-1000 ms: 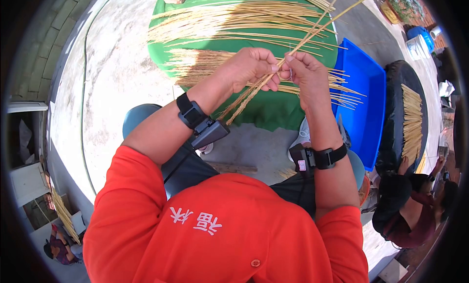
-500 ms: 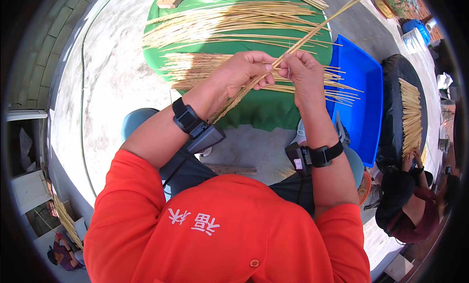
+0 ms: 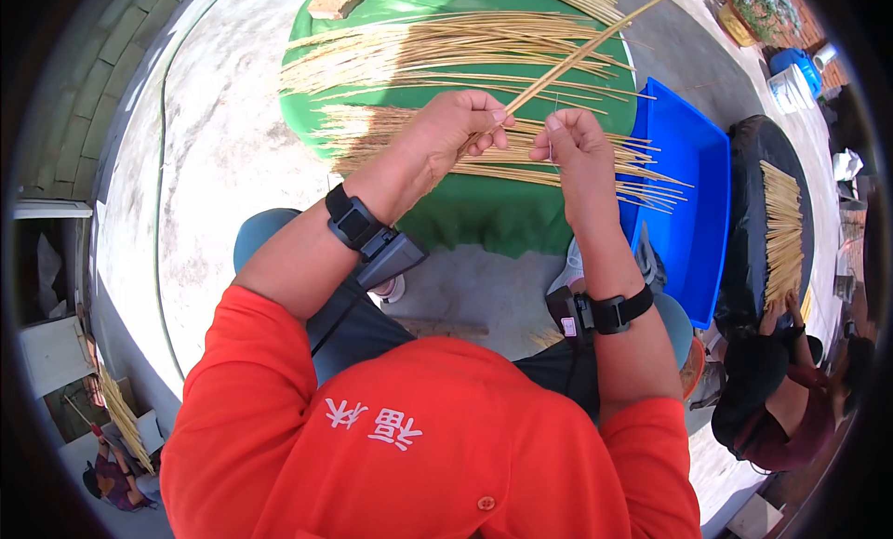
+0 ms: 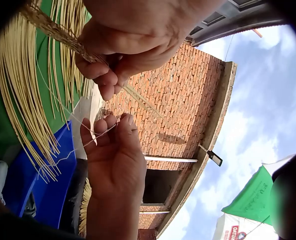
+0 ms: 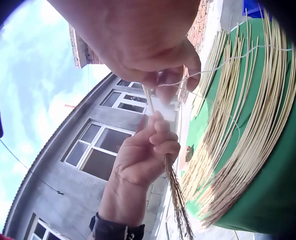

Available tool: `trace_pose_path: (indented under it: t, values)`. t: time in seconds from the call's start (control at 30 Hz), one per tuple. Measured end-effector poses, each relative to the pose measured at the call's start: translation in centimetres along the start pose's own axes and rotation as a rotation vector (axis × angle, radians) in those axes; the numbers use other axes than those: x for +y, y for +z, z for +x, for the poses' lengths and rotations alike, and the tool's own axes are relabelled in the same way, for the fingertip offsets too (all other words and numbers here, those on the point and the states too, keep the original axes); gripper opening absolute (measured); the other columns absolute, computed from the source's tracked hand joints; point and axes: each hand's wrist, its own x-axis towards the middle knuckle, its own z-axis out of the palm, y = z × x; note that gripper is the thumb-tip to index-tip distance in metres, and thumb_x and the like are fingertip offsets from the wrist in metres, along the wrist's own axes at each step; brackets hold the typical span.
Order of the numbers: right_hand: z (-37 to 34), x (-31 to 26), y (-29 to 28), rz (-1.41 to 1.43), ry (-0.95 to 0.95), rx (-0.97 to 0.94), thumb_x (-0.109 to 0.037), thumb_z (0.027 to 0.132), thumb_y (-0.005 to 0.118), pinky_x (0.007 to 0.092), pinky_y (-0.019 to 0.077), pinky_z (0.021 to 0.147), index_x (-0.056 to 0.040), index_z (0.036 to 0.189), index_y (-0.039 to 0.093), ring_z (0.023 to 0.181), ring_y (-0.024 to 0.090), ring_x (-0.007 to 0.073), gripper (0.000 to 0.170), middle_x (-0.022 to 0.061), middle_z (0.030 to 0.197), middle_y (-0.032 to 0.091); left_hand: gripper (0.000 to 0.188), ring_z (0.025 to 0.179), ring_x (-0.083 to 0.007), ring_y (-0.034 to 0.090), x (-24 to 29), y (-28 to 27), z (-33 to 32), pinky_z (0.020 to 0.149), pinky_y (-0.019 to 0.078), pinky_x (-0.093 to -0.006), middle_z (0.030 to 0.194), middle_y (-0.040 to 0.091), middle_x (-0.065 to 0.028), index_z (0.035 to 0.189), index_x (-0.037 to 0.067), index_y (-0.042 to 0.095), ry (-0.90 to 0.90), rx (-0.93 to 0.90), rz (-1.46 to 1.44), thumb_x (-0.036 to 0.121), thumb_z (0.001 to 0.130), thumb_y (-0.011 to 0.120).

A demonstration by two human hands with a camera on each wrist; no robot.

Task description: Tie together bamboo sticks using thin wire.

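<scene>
My left hand (image 3: 446,134) grips a few long straw stalks (image 3: 581,53) near their seed heads, and the bare ends reach up toward the far right over the green table. The feathery tips (image 5: 177,200) hang below that hand in the right wrist view. A short way to the right, my right hand (image 3: 584,153) pinches a thin white thread (image 5: 219,66) between thumb and fingertips. This thread trails in loose curves past the fingers in both wrist views. A gap separates the two hands. Beneath them lie rows of similar stalks (image 3: 446,39) on a green cloth (image 3: 512,232).
A blue bin (image 3: 693,223) stands against the table's right side, with stalk ends overhanging it. A brick (image 3: 337,0) rests at the table's far left. Farther right, another person (image 3: 777,399) reaches to stalks (image 3: 783,227) on a black-covered round surface. Someone else (image 3: 116,479) sits at lower left.
The hands were close together at the stalks; now the right hand is apart from them with the thread. The left hand has shifted slightly left, and the stalks have drawn together.
</scene>
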Motion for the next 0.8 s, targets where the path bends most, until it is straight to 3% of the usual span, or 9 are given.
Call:
trace_pose_path:
  t: [0.17, 0.27, 0.8]
  values:
    - [-0.8, -0.1, 0.8, -0.203, 0.099, -0.121, -0.012, 0.087, 0.050, 0.0224, 0.0413, 0.046, -0.0057, 0.088, 0.050, 0.048, 0.052, 0.0101, 0.006, 0.0047, 0.060, 0.054, 0.012, 0.053, -0.0075, 0.044, 0.7, -0.2, -0.3, 0.051, 0.0325, -0.0197, 0.070, 0.058, -0.0086, 0.089, -0.003, 0.055, 0.018, -0.031, -0.057, 0.008, 0.085, 0.051]
    - [-1.2, -0.4, 0.7, -0.282, 0.078, -0.210, -0.012, 0.088, 0.050, 0.0210, 0.0424, 0.048, -0.0065, 0.092, 0.051, 0.052, 0.054, 0.0094, 0.007, 0.0041, 0.063, 0.055, 0.013, 0.054, -0.0074, 0.044, 0.8, -0.2, -0.3, 0.052, 0.0331, -0.0202, 0.071, 0.058, -0.0088, 0.089, -0.003, 0.054, 0.006, -0.035, -0.049, 0.009, 0.086, 0.051]
    - [-1.2, 0.7, 1.1, -0.171, 0.064, -0.162, -0.010, 0.083, 0.053, 0.0217, 0.0418, 0.044, -0.0024, 0.087, 0.059, 0.047, 0.052, 0.0081, 0.010, 0.0033, 0.058, 0.055, 0.016, 0.056, -0.0084, 0.044, 1.2, -1.2, 0.1, 0.054, 0.0339, -0.0204, 0.075, 0.060, -0.0105, 0.091, -0.004, 0.056, -0.023, -0.097, -0.057, 0.010, 0.087, 0.049]
